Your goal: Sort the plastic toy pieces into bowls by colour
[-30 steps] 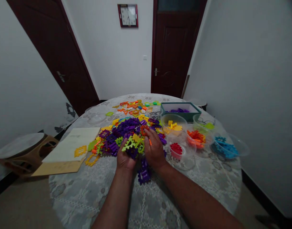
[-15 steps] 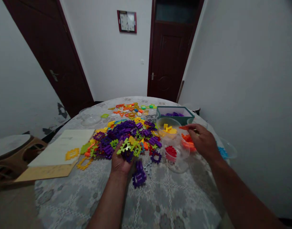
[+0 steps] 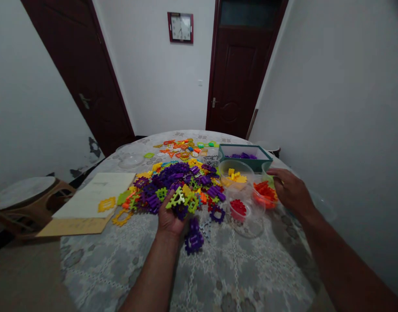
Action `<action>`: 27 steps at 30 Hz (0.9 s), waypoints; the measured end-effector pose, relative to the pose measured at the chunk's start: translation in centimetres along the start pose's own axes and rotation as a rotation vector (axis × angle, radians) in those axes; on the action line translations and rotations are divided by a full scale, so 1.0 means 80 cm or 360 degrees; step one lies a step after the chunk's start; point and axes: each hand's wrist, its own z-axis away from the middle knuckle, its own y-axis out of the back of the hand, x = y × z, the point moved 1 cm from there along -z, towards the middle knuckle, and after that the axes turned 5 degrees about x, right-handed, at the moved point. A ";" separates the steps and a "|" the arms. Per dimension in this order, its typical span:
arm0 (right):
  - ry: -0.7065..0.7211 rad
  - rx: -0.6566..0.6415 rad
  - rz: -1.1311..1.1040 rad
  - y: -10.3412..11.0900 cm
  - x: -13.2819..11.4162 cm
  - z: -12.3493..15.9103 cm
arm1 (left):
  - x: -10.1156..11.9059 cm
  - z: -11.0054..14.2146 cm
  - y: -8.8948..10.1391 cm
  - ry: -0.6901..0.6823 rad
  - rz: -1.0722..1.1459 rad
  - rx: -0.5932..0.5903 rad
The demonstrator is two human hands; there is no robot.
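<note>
My left hand (image 3: 173,216) is closed around several gear-edged plastic building pieces (image 3: 177,198), lime green, yellow and purple. It rests at the near edge of a big mixed pile (image 3: 173,173), mostly purple. To the right, the fingers of my right hand (image 3: 292,190) are pinched together at the rim of a small clear tub (image 3: 265,167) with lime green in it. Whether anything is between those fingertips is hidden. Just below is a tub of orange pieces (image 3: 265,193). Joined purple pieces (image 3: 194,238) lie on the cloth in front of my left hand.
A tub of yellow pieces (image 3: 236,177) and one of red pieces (image 3: 238,209) stand right of the pile. Behind them is a green-edged box (image 3: 263,164) with purple pieces. An open cardboard folder (image 3: 95,190) lies left; orange flat pieces (image 3: 179,149) lie at the back.
My right hand has moved slightly right, from above the orange tub to the lime-green tub. The orange piece at its fingertips no longer shows. My left hand keeps its pieces. The view has shifted slightly.
</note>
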 end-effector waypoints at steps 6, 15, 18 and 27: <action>0.0147 -0.0143 -0.0469 0.002 -0.139 0.027 | -0.002 -0.001 0.004 -0.0011 0.0019 -0.0028; 0.0154 -0.0526 -0.0801 -0.076 -0.256 0.079 | -0.004 -0.003 0.009 0.0008 0.0005 -0.0085; 0.0135 -0.0500 -0.0809 -0.103 -0.262 0.086 | -0.005 -0.005 0.009 -0.0023 0.0038 -0.0072; -0.0087 -0.0445 -0.0858 -0.110 -0.277 0.078 | 0.000 0.000 -0.001 0.0069 0.0028 0.0028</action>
